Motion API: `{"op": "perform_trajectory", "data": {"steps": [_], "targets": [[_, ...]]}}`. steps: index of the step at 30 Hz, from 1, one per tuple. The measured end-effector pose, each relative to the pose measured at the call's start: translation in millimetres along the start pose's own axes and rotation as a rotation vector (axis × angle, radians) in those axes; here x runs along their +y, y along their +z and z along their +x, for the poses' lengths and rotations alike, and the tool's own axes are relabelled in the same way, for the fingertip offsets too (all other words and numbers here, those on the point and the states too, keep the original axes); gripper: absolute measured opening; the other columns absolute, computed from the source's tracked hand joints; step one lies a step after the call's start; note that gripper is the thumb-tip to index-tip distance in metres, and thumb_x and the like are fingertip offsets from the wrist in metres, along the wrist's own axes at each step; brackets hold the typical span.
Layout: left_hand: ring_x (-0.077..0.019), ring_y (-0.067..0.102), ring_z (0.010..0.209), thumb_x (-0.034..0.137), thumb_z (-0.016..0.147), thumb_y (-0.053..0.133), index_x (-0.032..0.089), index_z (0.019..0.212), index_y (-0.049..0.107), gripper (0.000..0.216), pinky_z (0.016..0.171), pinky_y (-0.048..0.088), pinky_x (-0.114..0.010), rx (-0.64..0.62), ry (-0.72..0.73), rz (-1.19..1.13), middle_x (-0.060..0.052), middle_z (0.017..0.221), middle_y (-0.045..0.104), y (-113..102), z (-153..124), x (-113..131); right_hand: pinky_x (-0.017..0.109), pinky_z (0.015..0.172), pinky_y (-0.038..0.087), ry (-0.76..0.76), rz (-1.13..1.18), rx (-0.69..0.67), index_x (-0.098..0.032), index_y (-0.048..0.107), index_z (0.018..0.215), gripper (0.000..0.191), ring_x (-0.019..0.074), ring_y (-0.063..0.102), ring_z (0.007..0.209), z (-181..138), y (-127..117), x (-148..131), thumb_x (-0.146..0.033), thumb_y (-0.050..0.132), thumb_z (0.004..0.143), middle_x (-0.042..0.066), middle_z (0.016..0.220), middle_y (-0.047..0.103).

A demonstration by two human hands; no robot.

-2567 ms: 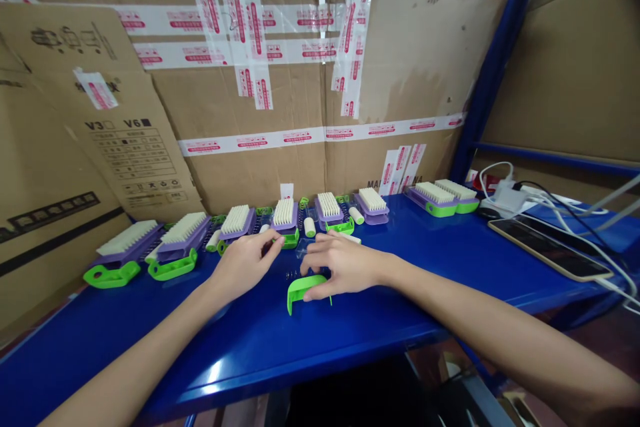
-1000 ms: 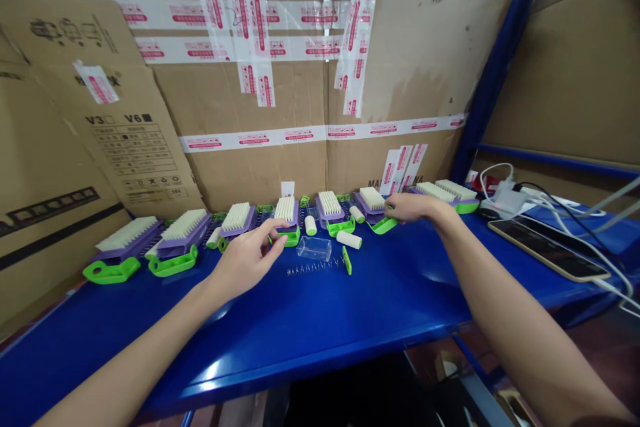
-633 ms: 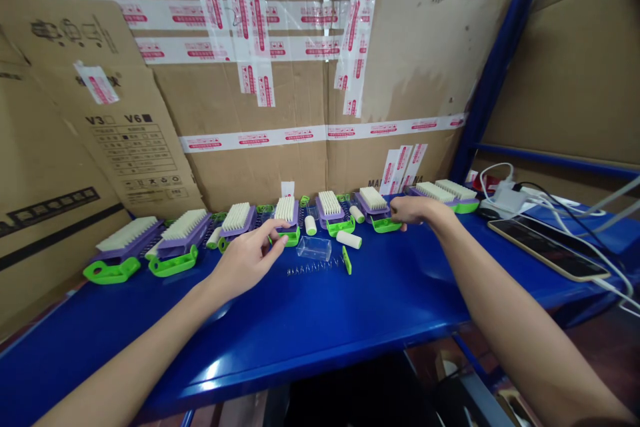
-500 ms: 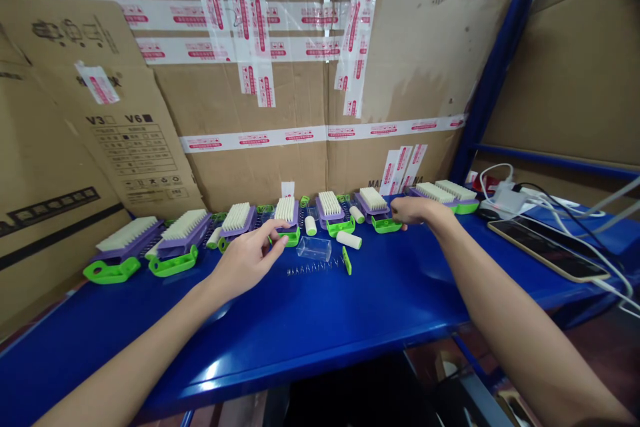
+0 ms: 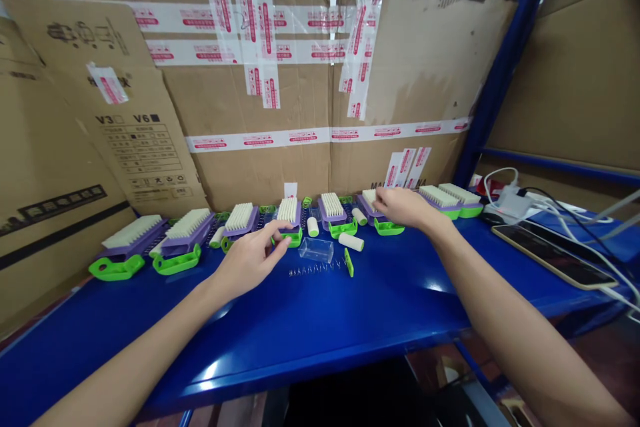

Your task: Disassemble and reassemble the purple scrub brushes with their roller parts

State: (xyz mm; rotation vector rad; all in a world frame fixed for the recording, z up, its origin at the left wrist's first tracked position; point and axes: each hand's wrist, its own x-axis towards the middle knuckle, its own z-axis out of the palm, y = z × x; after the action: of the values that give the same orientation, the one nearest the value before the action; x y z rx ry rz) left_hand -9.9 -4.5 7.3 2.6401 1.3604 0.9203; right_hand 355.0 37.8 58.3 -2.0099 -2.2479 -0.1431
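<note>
My left hand (image 5: 254,255) hovers over the table with thumb and index finger apart and nothing seen between them. Close to its fingertips is a purple brush head (image 5: 289,212) with cream bristles and a green end piece (image 5: 294,239). Curled over the right side of another brush head (image 5: 369,199) is my right hand (image 5: 403,205); its fingertips are partly hidden there. A green end piece (image 5: 389,228) sits in front of that brush head. Between the hands lie a clear plastic box (image 5: 317,251), a metal spring (image 5: 315,269), a small green plate (image 5: 349,262) and a white roller (image 5: 351,241).
More brush heads (image 5: 187,224) stand in a row along the cardboard wall (image 5: 270,173). Two brushes (image 5: 460,193) sit side by side at the right, beside a phone (image 5: 553,255), a white charger (image 5: 515,200) and cables. The blue table's front edge (image 5: 300,367) is near me.
My right hand has shifted left and slightly up, from the right end of the brush head to over its bristles. My left hand stays almost in place. The view has shifted slightly.
</note>
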Motion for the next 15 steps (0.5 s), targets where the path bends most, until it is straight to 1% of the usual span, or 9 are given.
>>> {"op": "perform_trajectory", "data": {"steps": [3,4,5,6,8,10,12,13,15], "targets": [[-0.0147,0.062,0.062,0.045,0.11,0.048,0.025,0.131,0.063,0.033,0.064,0.045,-0.03,0.004,-0.007,-0.007,0.003,0.084,0.069,0,0,-1,0.028,0.078,0.041,-0.253,0.097,0.03,-0.02,0.072,0.105,0.025,0.0181,0.067,0.088,-8,4,-28,-0.037,0.053,0.108,0.008,0.1,0.077],[-0.0145,0.062,0.062,0.045,0.11,0.048,0.026,0.131,0.063,0.033,0.064,0.046,-0.03,0.005,-0.008,-0.01,0.003,0.084,0.068,0,0,-1,0.028,0.073,0.038,-0.408,0.165,0.046,-0.019,0.071,0.099,0.023,0.0162,0.063,0.079,-12,7,-37,-0.034,0.056,0.107,0.006,0.09,0.075],[-0.0142,0.062,0.062,0.045,0.11,0.049,0.026,0.131,0.064,0.033,0.064,0.046,-0.03,0.006,-0.01,-0.011,0.003,0.084,0.068,1,0,-2,0.029,0.069,0.035,-0.528,0.211,0.078,-0.018,0.07,0.092,0.024,0.0152,0.059,0.072,-16,11,-47,-0.033,0.057,0.107,0.004,0.083,0.072],[-0.0139,0.062,0.061,0.045,0.11,0.049,0.026,0.131,0.064,0.032,0.063,0.045,-0.029,0.007,-0.011,-0.011,0.003,0.084,0.068,1,0,-2,0.03,0.067,0.033,-0.619,0.236,0.124,-0.018,0.069,0.087,0.028,0.0147,0.056,0.069,-20,15,-57,-0.032,0.056,0.108,0.004,0.08,0.071],[-0.0135,0.061,0.061,0.045,0.109,0.049,0.025,0.13,0.064,0.032,0.063,0.045,-0.029,0.009,-0.012,-0.014,0.003,0.084,0.068,1,1,-2,0.031,0.066,0.03,-0.763,0.237,0.197,-0.018,0.068,0.088,0.032,0.015,0.056,0.07,-30,24,-75,-0.038,0.057,0.109,0.004,0.082,0.071],[-0.0136,0.061,0.061,0.045,0.109,0.049,0.025,0.131,0.064,0.033,0.063,0.045,-0.029,0.013,-0.014,-0.02,0.003,0.084,0.068,2,1,-3,0.032,0.064,0.029,-0.853,0.176,0.207,-0.017,0.069,0.092,0.031,0.0159,0.058,0.071,-40,31,-90,-0.04,0.058,0.11,0.005,0.086,0.072],[-0.0139,0.06,0.061,0.045,0.11,0.049,0.025,0.132,0.063,0.033,0.063,0.045,-0.029,0.02,-0.017,-0.024,0.003,0.085,0.068,2,1,-3,0.032,0.062,0.028,-0.907,0.079,0.182,-0.016,0.069,0.097,0.036,0.0178,0.062,0.072,-48,38,-102,-0.044,0.053,0.113,0.006,0.088,0.074],[-0.014,0.06,0.061,0.045,0.11,0.049,0.025,0.132,0.063,0.033,0.063,0.044,-0.029,0.025,-0.019,-0.024,0.003,0.085,0.068,2,1,-3,0.032,0.06,0.029,-0.913,0.033,0.181,-0.016,0.069,0.101,0.036,0.019,0.064,0.074,-51,41,-106,-0.045,0.051,0.113,0.007,0.089,0.075],[-0.014,0.06,0.06,0.046,0.11,0.049,0.025,0.132,0.062,0.033,0.063,0.044,-0.028,0.034,-0.025,-0.017,0.004,0.084,0.068,2,1,-3,0.031,0.059,0.03,-0.908,-0.033,0.181,-0.014,0.068,0.109,0.036,0.0216,0.068,0.079,-54,47,-111,-0.047,0.053,0.113,0.009,0.094,0.076]]}}
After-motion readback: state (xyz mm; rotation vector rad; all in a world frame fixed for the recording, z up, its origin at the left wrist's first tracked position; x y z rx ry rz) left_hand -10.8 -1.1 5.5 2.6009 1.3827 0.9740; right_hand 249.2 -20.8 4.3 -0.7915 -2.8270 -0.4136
